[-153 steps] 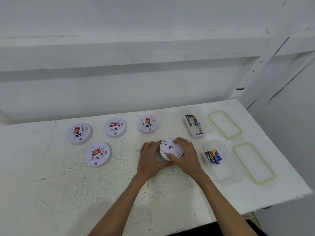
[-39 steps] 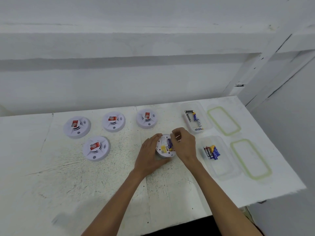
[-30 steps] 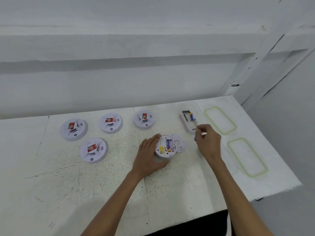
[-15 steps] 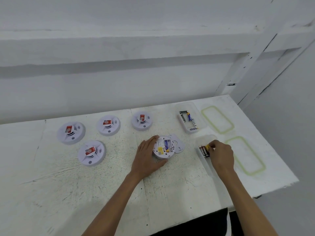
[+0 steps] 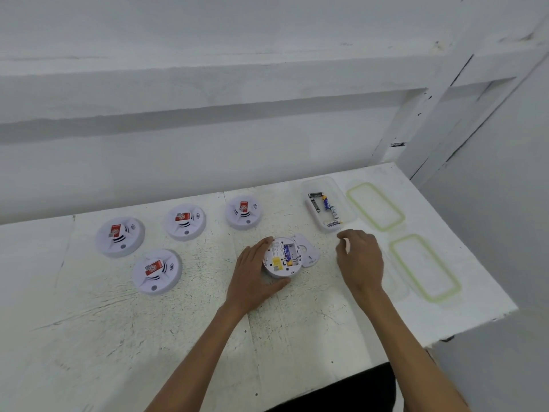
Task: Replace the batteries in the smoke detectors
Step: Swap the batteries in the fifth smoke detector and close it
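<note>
A scuffed white table (image 5: 297,328) stands against a bare white wall. Right of its middle, about halfway between the far and near edges, the open smoke detector (image 5: 282,258) lies face down. A blue battery (image 5: 287,253) shows in its bay, and its back cover (image 5: 309,254) lies touching its right side. The left hand (image 5: 255,276) grips the detector's left rim with curled fingers. The right hand (image 5: 361,260) hovers just to the right, fingers curled inward; I cannot tell whether they hold a cell.

Toward the far right corner, a clear far container (image 5: 348,210) holds loose batteries (image 5: 325,208), with two green-edged lids (image 5: 375,205) beside the right edge. Four closed smoke detectors (image 5: 157,271) sit toward the left.

Likely risks are a cell seated the wrong way round, spent and fresh cells getting mixed, or the right hand knocking the loose cover.
</note>
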`<state>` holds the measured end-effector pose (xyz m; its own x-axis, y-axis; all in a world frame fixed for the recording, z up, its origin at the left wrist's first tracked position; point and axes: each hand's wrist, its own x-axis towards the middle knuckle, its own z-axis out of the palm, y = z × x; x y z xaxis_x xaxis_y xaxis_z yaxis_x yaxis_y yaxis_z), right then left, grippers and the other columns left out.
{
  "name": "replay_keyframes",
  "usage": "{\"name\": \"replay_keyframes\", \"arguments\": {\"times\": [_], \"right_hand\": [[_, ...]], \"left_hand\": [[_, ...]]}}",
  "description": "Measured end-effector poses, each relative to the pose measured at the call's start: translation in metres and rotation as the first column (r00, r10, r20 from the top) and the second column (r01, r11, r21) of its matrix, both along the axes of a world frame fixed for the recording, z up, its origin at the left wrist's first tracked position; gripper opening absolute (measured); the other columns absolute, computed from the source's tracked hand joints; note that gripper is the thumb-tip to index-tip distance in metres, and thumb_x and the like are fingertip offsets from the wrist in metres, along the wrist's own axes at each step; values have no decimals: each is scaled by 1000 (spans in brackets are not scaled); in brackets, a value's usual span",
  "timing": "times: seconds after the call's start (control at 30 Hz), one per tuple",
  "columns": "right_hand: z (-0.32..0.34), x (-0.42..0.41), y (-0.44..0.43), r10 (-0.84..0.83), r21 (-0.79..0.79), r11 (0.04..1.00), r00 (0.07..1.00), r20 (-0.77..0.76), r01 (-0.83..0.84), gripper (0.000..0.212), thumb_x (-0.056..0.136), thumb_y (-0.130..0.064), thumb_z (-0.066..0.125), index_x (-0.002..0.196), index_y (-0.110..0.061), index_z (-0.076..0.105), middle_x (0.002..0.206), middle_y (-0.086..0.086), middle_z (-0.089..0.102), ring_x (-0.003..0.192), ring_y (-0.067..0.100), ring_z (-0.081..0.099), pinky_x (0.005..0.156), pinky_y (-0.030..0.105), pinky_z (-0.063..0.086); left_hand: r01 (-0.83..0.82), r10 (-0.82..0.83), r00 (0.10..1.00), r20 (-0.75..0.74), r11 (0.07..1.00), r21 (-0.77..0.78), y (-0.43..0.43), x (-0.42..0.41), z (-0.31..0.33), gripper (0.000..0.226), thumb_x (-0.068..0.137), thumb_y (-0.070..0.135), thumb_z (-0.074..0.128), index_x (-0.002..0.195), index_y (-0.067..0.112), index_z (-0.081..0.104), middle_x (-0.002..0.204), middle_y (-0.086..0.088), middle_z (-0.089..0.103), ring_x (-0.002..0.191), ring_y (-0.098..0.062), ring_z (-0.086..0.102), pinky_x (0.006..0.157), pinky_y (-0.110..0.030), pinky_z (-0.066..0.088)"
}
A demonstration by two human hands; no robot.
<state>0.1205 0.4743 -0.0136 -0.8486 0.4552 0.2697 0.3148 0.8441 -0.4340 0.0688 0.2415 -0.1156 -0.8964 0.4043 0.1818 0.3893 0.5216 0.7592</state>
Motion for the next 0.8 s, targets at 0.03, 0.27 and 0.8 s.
{"name": "replay_keyframes", "arguments": {"times": [0.03, 0.27, 0.8], "right_hand": [[1, -3, -8, 38, -33, 999, 999, -39, -39, 17, 90, -8, 61, 103, -13, 72, 106, 1, 71, 105, 25, 56, 73, 29, 41], [-10, -28, -38, 517, -176, 854, 838, 173, -490, 28, 87, -19, 68, 115, -18, 65, 131, 0, 54, 119, 20, 48, 86, 31, 48], [-21, -26, -50, 419, 67, 895, 883, 212, -441, 30, 88, -47, 64, 85, -17, 67, 96, 0, 48, 94, 18, 46, 63, 33, 52]], "left_hand": [[-1, 1, 1000, 1, 1000, 5, 0, 0, 0, 97, 78, 73, 70, 155, 24, 36, 157, 10, 44, 143, -8, 40, 120, -51, 32], [-12, 10, 997, 72, 999, 33, 3, -2, -2, 99, 78, 76, 68, 156, 25, 35, 153, 9, 48, 138, -11, 47, 116, -50, 37], [-60, 51, 994, 93, 994, 93, 4, 3, 10, 102, 66, 72, 77, 147, 35, 26, 144, 8, 41, 133, -17, 46, 111, -42, 46]]}}
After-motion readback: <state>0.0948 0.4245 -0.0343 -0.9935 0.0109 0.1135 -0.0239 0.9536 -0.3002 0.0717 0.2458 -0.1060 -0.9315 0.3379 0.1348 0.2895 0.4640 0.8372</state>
